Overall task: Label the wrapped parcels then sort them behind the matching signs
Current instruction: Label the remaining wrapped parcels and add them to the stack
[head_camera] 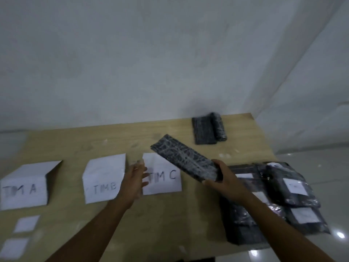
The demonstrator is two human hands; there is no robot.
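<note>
While gripped at its near end by the right hand (220, 178), a long dark wrapped parcel (186, 161) is held in the air, its far end tilted up and left above the bench (98, 140). The right hand's fingers (208, 181) are closed around the parcel's near end. The left hand (135, 178) is held open beside it, fingers (144, 175) spread, nothing grasped; a ring is seen on one finger.

Just behind and below the parcel, the folded paper sign marked "TIM C" (164, 181) is stood on the bench. To its left, the "TIM B" sign (103, 178) is partly covered by the left hand, and the "TIM A" sign (26, 186) is placed further left. Two wrapped parcels (208, 131) are laid side by side, touching, at the far side, well behind and to the right of the "TIM C" sign.

At the near right, a heap of dark wrapped parcels (273, 201) is piled, some with white labels on top; their writing is too blurred to read. At the near left, two blank white label slips (21, 235) are laid flat.
</note>
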